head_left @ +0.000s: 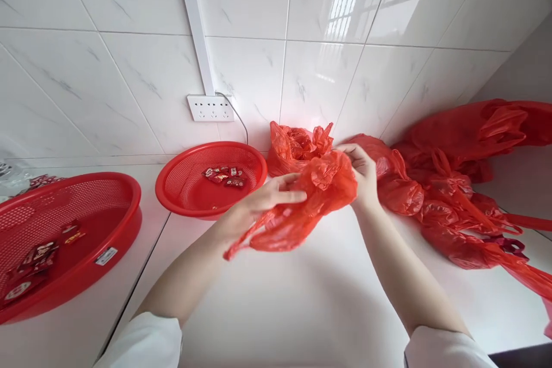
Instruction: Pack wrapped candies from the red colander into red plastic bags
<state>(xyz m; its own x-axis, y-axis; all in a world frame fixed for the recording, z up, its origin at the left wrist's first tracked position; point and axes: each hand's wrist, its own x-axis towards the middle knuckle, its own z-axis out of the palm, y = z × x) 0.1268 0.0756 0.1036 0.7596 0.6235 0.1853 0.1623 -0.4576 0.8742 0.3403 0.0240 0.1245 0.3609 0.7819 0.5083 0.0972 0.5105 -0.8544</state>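
Note:
A crumpled red plastic bag (297, 218) hangs between my two hands, above the white tabletop. My left hand (276, 192) grips its left side, thumb and fingers closed on the thin film. On the far right side, my right hand (361, 169) pinches the bag's edge, its fingertips partly hidden by the film. One twisted end of the bag dangles to the lower left. Just behind my hands, another red plastic bag (288, 146) stands bunched up against the wall; what it contains cannot be made out.
Left of my hands is a round red plastic basket (172, 195) with several small wrapped packets (235, 181). A larger red basket (125, 230) with more packets stands further left. Filled red bags (448, 230) pile up at right. A power strip (210, 108) is on the tiled wall.

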